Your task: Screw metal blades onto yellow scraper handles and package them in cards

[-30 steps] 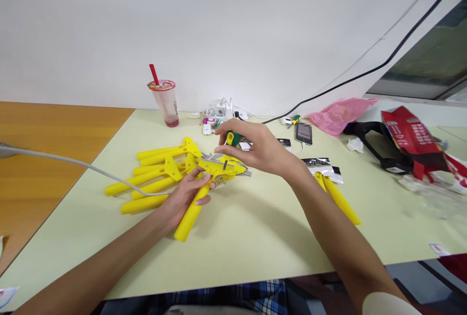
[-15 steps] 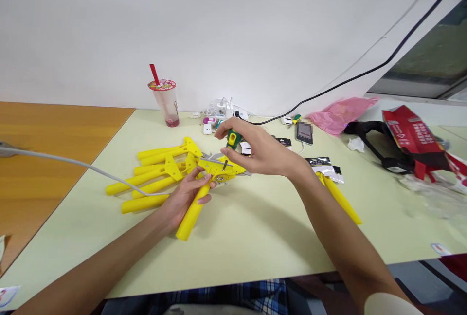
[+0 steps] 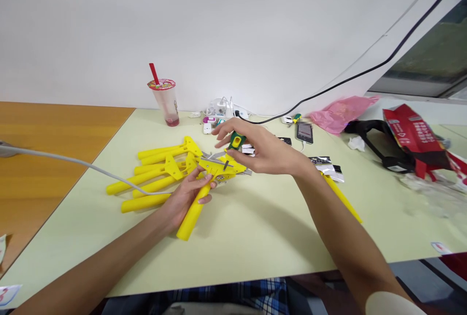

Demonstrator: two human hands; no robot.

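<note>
My left hand is wrapped around a yellow-handled tool, near where the handle meets its wide yellow head with grey metal blades. The exact kind of tool is unclear. Above that head, my right hand holds a green and yellow screwdriver by its handle, thumb on one side and fingers loosely curved over the other. The screwdriver's shaft points down at the tool's head, but its tip is too small to make out. Several similar yellow tools lie in a row beside my left hand.
A lidded cup with a red straw stands at the back left. Behind my hands are a power strip and a phone. Packaged yellow handles lie right, near a red bag. A grey cable crosses the left side.
My right hand and the screwdriver have shifted slightly to the right, and its fingers have loosened and turned a little. My left hand and the yellow tool stay almost in place.
</note>
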